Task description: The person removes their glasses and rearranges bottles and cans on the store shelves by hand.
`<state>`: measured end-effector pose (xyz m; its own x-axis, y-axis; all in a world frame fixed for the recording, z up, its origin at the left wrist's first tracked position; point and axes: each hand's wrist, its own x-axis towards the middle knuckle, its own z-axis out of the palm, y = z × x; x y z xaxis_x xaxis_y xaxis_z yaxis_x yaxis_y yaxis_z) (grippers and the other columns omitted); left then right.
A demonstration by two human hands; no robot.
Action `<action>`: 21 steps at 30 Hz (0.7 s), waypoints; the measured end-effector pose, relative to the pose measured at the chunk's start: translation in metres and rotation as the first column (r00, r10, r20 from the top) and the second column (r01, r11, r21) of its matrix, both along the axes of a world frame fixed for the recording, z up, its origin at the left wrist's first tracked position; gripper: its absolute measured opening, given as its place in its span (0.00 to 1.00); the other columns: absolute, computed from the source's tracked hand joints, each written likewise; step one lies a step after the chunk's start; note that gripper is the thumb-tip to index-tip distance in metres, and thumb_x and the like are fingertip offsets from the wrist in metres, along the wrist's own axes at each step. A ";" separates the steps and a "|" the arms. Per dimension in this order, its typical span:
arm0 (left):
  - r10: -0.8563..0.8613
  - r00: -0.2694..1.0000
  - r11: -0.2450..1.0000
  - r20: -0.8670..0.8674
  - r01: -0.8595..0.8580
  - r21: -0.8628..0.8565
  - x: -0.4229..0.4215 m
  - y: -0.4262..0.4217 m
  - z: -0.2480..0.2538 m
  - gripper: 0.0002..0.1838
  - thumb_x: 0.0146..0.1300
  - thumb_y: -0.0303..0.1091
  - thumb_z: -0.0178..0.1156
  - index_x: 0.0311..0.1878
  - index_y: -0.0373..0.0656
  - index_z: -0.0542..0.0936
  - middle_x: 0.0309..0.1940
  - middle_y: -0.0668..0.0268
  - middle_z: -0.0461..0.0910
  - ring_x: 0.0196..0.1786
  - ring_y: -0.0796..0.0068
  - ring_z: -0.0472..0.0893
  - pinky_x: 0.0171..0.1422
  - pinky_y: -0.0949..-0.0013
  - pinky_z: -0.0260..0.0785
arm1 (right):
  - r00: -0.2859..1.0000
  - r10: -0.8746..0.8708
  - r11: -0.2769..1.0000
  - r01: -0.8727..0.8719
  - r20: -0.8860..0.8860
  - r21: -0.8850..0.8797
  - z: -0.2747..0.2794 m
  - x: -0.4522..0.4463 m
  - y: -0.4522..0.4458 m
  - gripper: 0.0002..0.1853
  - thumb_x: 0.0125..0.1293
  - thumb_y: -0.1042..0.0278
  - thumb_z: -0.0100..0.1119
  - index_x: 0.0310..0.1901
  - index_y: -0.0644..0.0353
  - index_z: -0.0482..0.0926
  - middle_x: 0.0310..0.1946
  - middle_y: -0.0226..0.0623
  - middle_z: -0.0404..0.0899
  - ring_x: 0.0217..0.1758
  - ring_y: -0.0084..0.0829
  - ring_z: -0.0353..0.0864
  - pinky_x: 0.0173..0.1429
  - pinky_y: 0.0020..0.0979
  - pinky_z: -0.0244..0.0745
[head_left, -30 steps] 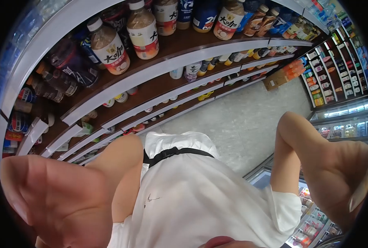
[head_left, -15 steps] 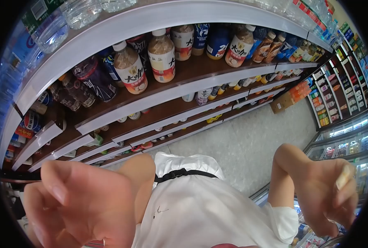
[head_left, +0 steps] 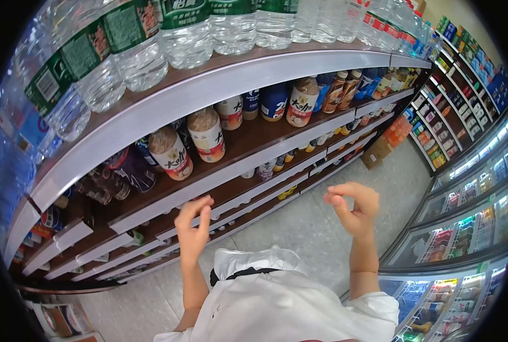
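Note:
Both hands are raised in front of my white shirt (head_left: 265, 310), over the aisle. My left hand (head_left: 192, 223) is loosely curled in front of the lower shelves, with a gap between thumb and fingers and nothing in it. Apart from it on the right, my right hand (head_left: 356, 208) is bent inward over the floor, thumb near the fingertips, also without an object. Neither touches the shelf. Nearest to the left hand, on the shelf behind it, stand a brown drink bottle with a white label (head_left: 171, 154) and a similar bottle (head_left: 207, 135).
Large clear water bottles with green labels (head_left: 185, 34) line the top shelf (head_left: 219, 71). Glass-door fridges (head_left: 453, 245) run along the right side. A cardboard box (head_left: 374, 154) sits on the grey floor (head_left: 299, 222) at the shelf's far end. More stocked shelves (head_left: 456, 108) stand beyond.
Both hands have moved away from the camera and closer together, their fingers more curled. The view has shifted, showing more of the top-shelf water bottles and the fridges.

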<state>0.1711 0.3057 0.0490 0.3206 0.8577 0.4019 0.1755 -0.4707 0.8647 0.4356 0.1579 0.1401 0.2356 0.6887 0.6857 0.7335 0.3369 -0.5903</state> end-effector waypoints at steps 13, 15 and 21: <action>-0.114 0.809 0.975 -0.577 -0.021 -0.221 -0.061 0.014 -0.078 0.21 0.60 0.39 0.57 0.53 0.35 0.75 0.45 0.50 0.79 0.51 0.54 0.77 0.56 0.63 0.67 | 0.856 0.399 0.901 -0.432 -0.330 -0.030 0.022 -0.050 0.012 0.23 0.68 0.52 0.47 0.43 0.68 0.78 0.34 0.46 0.82 0.36 0.37 0.84 0.41 0.31 0.78; -0.137 0.822 0.981 -0.552 0.035 -0.191 -0.053 0.017 -0.077 0.21 0.60 0.41 0.56 0.52 0.36 0.75 0.45 0.50 0.79 0.50 0.53 0.77 0.55 0.62 0.68 | 0.747 0.544 0.821 -0.567 -0.381 0.062 0.044 -0.080 0.015 0.30 0.69 0.45 0.39 0.43 0.70 0.77 0.34 0.52 0.81 0.37 0.43 0.83 0.41 0.37 0.78; -0.384 0.802 0.909 -0.457 0.243 -0.338 -0.044 0.018 -0.104 0.22 0.61 0.43 0.55 0.51 0.35 0.75 0.48 0.50 0.77 0.51 0.52 0.76 0.55 0.61 0.68 | 0.169 0.802 0.449 -0.803 -0.573 0.391 0.084 -0.169 0.012 0.40 0.67 0.35 0.29 0.52 0.75 0.68 0.36 0.61 0.78 0.35 0.55 0.81 0.41 0.53 0.77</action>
